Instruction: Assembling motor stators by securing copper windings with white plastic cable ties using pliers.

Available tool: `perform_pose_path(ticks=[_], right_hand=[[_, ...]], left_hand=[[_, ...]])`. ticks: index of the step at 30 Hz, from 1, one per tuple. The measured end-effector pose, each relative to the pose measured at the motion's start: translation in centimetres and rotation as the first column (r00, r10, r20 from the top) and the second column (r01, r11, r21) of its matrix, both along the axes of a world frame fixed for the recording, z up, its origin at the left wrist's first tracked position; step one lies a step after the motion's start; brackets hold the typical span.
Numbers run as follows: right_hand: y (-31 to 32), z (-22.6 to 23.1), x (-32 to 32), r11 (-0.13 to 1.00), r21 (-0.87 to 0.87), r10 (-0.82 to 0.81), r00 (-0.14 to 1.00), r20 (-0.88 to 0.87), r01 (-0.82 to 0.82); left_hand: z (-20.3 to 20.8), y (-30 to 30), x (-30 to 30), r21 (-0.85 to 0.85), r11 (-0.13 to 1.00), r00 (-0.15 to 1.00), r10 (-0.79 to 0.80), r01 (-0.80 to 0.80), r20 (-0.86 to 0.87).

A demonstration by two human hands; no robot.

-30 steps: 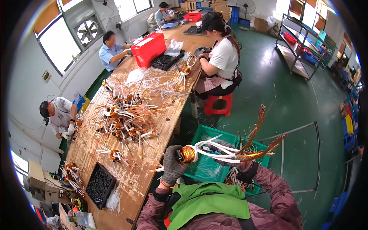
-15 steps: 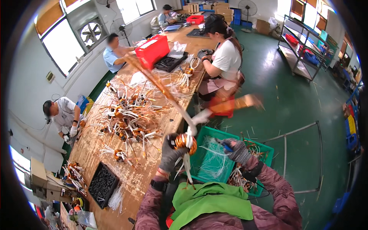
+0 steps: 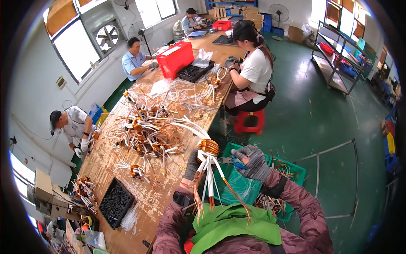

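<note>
My left hand [image 3: 191,166], in a grey glove, is closed around a copper-wound ring coil [image 3: 208,146] held up near the table's right edge. White-sleeved leads [image 3: 210,180] hang from the coil, ending in bare copper strands; more white leads reach up and left. In my gloved right hand [image 3: 256,164] is a pair of blue-handled pliers [image 3: 239,164]. Their metal jaws lie beside one white sleeve just under the coil; whether they grip it I cannot tell. A green crate [image 3: 237,186] stands below both hands, with clear offcut strips in it.
A heap of similar coils [image 3: 141,131] covers the table's middle. One black tray [image 3: 115,203] of small black parts stands near left. Another green crate [image 3: 296,169] holds copper scraps. Co-workers sit along the table, near a red bin [image 3: 175,59] and red stool [image 3: 249,122].
The coil's long leads, blurred and swung upward and right before, now mostly hang down toward me. My right hand has brought the pliers left and up, beside the coil.
</note>
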State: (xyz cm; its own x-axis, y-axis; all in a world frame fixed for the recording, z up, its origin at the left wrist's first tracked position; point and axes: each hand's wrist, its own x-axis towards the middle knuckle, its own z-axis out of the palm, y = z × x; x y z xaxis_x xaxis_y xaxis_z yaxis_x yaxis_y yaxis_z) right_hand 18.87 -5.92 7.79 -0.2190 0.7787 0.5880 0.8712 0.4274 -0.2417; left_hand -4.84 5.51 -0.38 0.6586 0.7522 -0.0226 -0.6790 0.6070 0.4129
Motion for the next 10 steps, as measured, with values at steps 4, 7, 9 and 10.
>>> perform_pose_path(ticks=[4, 7, 9, 10], right_hand=[[-0.4, 0.5, 0.0, 1.000, 0.013, 0.026, 1.000, 0.014, -0.026], [-1.0, 0.1, -0.4, 0.999, 0.048, 0.008, 0.999, -0.044, -0.006], [-1.2, -0.3, -0.7, 0.998, 0.062, 0.017, 0.997, -0.071, -0.012], [-1.2, -1.0, -0.2, 0.998, 0.067, -0.003, 0.996, -0.090, 0.009]], left_hand=[[-1.5, -0.3, 1.4, -0.232, 0.972, 0.999, -0.039, 0.031, -0.033], [-3.9, -0.2, 1.7, 0.198, 0.974, 0.925, 0.175, -0.112, -0.336], [-4.9, 0.9, 0.9, 0.176, 0.984, 0.969, 0.040, 0.004, -0.243], [-3.2, 0.1, 2.7, 0.304, 0.952, 0.898, 0.162, -0.034, -0.408]])
